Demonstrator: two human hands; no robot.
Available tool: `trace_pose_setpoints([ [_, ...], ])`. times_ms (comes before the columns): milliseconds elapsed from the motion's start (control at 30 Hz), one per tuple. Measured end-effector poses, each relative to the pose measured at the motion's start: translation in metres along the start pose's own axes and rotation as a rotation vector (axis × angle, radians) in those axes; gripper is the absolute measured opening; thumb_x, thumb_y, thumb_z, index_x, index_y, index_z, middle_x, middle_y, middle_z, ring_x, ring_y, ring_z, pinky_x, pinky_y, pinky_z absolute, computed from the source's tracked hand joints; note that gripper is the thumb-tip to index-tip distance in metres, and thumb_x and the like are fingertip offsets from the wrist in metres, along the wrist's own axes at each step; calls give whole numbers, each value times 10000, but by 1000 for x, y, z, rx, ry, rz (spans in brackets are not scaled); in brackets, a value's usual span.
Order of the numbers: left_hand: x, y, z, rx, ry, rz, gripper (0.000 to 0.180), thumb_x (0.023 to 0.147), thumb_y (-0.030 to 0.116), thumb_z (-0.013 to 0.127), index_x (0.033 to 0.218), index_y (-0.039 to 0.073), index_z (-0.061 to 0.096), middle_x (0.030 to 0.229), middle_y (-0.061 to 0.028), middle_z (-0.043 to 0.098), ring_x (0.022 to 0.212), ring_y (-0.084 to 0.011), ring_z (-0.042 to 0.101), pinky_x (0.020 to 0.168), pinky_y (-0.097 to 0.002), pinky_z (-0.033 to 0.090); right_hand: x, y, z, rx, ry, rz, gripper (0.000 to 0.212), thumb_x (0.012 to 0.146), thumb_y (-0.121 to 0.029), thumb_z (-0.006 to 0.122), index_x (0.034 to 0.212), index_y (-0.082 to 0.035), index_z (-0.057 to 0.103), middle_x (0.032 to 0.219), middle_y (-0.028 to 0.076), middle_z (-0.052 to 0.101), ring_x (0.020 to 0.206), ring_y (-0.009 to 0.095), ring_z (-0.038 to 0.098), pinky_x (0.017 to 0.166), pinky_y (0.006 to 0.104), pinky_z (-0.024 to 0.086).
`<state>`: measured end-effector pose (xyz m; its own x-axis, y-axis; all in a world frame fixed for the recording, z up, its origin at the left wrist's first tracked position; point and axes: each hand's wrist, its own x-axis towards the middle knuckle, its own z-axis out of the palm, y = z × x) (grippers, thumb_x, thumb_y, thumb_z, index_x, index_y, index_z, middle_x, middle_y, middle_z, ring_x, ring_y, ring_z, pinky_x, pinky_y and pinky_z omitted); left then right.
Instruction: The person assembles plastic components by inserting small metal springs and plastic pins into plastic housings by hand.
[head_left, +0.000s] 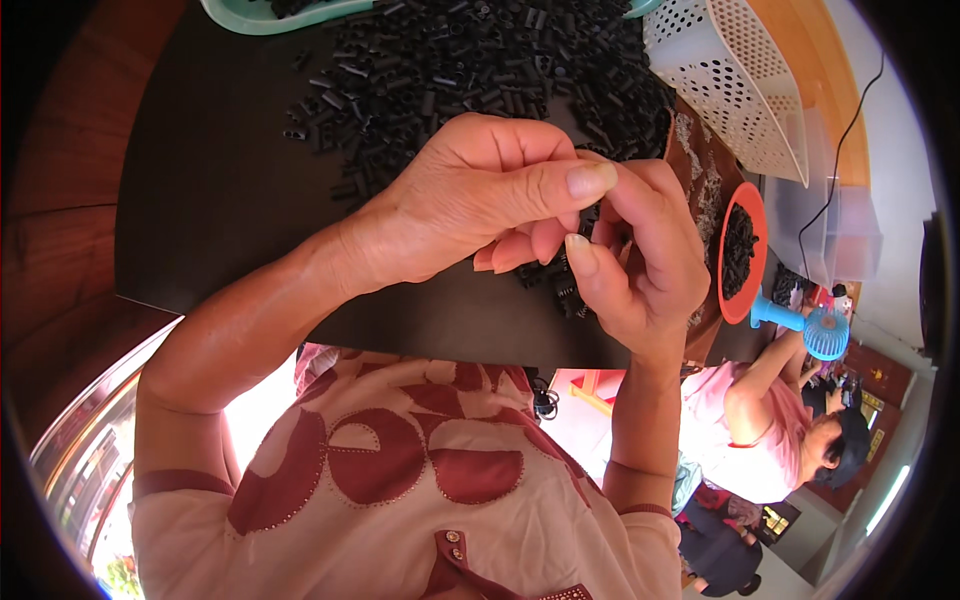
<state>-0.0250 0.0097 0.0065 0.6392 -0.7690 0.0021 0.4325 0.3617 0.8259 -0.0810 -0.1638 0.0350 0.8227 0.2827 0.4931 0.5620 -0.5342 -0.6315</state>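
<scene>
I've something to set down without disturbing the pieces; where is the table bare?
Widest: on the table, left of the black tubes, between the green tray and the left forearm. A narrower strip lies along the front edge, below the left hand. Crowded: the far middle and the right side, with orange bowl and white basket.

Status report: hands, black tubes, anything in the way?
Left hand, right hand close together; any held piece unclear. Black tubes heaped on table beyond. Hands partly block view.

Right of the hands [655,260]: a small blue fan [826,334], a translucent plastic bin [850,235], a person in pink [750,415].
</scene>
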Motion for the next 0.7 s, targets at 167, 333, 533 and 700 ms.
trace_pose_setpoints([
  [167, -2, 4, 1, -5, -8, -53, 364, 920, 361, 596, 722, 56, 595, 572, 5, 534, 444, -28, 426, 383, -180, 304, -1, -5, 1, -53, 53, -2, 345, 732, -132, 731, 1027, 11, 625, 787, 52, 560, 550, 93, 465, 456, 223, 381],
  [333, -1, 2, 0, 13, -38, -136, 367, 931, 329, 582, 672, 73, 534, 546, -14, 542, 410, -38, 447, 331, -178, 281, 1, -2, 6, -127, 88, -79, 312, 724, -197, 738, 926, 5, 612, 738, 66, 546, 529, 133, 475, 447, 241, 397],
  [533, -1, 4, -1, -30, -91, -183, 388, 932, 344, 576, 657, 79, 508, 536, -10, 534, 402, -39, 438, 321, -180, 264, 2, -5, 9, -156, 115, -117, 296, 716, -221, 737, 860, -4, 596, 685, 71, 525, 507, 150, 465, 427, 253, 389],
  [700, 0, 5, 2, -53, -110, -206, 379, 932, 343, 576, 674, 73, 512, 547, -18, 545, 397, -43, 437, 315, -182, 254, 1, -4, 7, -149, 134, -143, 285, 708, -206, 735, 855, -7, 594, 665, 69, 513, 496, 154, 454, 412, 258, 376],
])
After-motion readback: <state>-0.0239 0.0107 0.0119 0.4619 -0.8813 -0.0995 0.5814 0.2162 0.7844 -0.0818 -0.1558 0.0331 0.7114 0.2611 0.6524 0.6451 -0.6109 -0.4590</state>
